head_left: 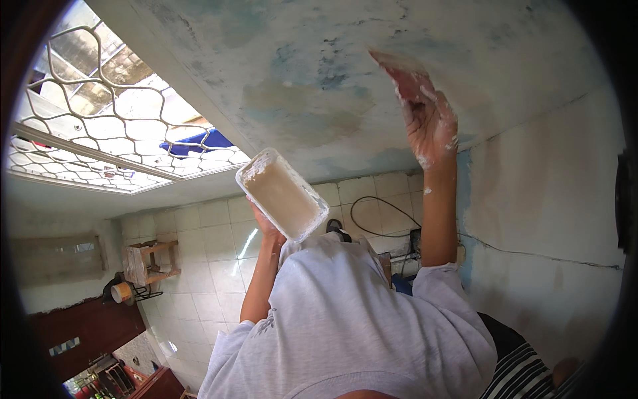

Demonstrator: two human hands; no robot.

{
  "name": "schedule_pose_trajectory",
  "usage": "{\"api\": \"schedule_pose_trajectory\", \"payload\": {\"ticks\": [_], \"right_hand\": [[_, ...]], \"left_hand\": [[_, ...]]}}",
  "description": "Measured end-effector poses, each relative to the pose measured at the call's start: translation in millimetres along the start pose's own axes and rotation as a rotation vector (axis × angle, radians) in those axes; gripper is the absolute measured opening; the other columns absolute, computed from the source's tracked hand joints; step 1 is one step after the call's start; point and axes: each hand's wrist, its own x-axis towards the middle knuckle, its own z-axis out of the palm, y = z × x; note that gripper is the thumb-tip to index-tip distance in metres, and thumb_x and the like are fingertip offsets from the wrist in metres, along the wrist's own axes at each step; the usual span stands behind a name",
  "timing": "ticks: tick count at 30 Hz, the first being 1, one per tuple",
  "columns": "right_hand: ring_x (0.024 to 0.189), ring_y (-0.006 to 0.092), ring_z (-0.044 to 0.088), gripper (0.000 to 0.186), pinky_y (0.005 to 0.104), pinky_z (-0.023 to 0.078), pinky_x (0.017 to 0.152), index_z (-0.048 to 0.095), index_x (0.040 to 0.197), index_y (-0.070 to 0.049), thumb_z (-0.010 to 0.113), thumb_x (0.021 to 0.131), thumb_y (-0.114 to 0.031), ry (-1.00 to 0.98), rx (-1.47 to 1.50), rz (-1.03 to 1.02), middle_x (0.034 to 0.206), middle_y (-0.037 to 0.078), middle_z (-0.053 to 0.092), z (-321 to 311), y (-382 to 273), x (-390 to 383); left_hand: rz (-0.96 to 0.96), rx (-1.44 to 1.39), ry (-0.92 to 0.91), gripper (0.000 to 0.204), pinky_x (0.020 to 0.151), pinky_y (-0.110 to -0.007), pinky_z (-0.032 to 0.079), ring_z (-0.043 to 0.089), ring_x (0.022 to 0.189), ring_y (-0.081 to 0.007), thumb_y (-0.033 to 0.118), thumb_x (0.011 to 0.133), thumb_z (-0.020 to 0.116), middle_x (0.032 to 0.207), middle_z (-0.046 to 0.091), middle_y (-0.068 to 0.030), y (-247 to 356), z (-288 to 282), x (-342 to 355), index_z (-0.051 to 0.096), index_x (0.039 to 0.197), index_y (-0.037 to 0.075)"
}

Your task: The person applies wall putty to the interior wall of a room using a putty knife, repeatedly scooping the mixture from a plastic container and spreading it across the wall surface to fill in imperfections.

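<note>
My left hand (264, 219) grips a white rectangular plastic tub (282, 195) of pale, creamy paste, held out in front of my body with white smears on its rim. My raised right hand (430, 126) is closed on a flat reddish scraper (399, 70) against or just off the patchy wall (312, 106), which shows white, blue and beige areas; contact is unclear. White paste is smeared on that hand, wrist and forearm.
A window grille (113, 113) is upper left. Below are a tiled floor (209, 286), wooden stool (149, 263), bucket (121, 292) and looped black cable (367, 198). A side wall (538, 199) stands right, with striped fabric (515, 362), perhaps someone's clothing, at lower right.
</note>
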Motion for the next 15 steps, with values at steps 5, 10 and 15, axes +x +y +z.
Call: {"api": "schedule_pose_trajectory", "payload": {"ticks": [5,10,15], "right_hand": [[0.098,0.022,0.07,0.032,0.0307,0.063,0.088,0.057,0.109,0.007,0.063,0.095,-0.021,0.176,-0.326,0.241,0.104,0.018,0.068,-108.9,67.0,-13.5],[0.108,0.0273,0.067,0.036,0.0349,0.056,0.101,0.061,0.1,0.009,0.052,0.102,-0.026,0.222,-0.228,0.454,0.112,0.026,0.066,-169.6,132.5,3.3],[0.1,0.0341,0.066,0.028,0.0375,0.061,0.096,0.048,0.114,0.024,0.046,0.098,0.002,0.097,0.37,0.533,0.115,0.034,0.057,-64.4,56.3,74.6]], "left_hand": [[-0.023,-0.018,-0.042,0.066,0.098,-0.04,0.051,0.058,0.115,-0.0237,0.063,0.101,0.033,0.13,0.058,-0.0052,-4.9,5.2,-0.3,0.049,0.14,0.012],[-0.031,-0.03,-0.059,0.065,0.097,-0.04,0.051,0.058,0.115,-0.0236,0.063,0.102,0.033,0.129,0.058,-0.0052,-5.8,7.4,0.4,0.049,0.139,0.012],[0.024,0.023,-0.049,0.065,0.096,-0.039,0.052,0.059,0.114,-0.0232,0.062,0.102,0.033,0.127,0.059,-0.0052,-3.5,5.1,-0.7,0.049,0.139,0.012]]}}
